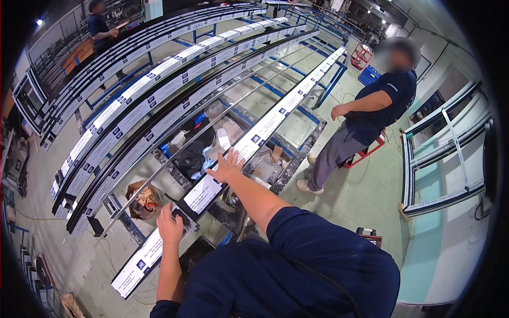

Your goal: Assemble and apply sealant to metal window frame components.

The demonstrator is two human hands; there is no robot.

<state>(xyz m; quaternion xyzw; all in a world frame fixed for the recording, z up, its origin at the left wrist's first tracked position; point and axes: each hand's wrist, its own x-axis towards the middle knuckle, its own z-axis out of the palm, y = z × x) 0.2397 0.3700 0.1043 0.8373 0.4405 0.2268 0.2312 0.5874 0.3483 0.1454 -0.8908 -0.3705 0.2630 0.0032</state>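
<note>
Where the right grip [227,167] spreads, the profile [271,122] lies beneath.

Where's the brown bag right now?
Head view, left of centre: the brown bag sits just beyond and left of the left hand, left of the white-faced bar under the right hand.

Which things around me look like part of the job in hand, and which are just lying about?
Likely part of the job:
- long white-faced bar, under the right hand
- lower white-faced section, near the left hand

Apparently just lying about:
- open brown bag of clutter
- crumpled black material
- blue container
</note>
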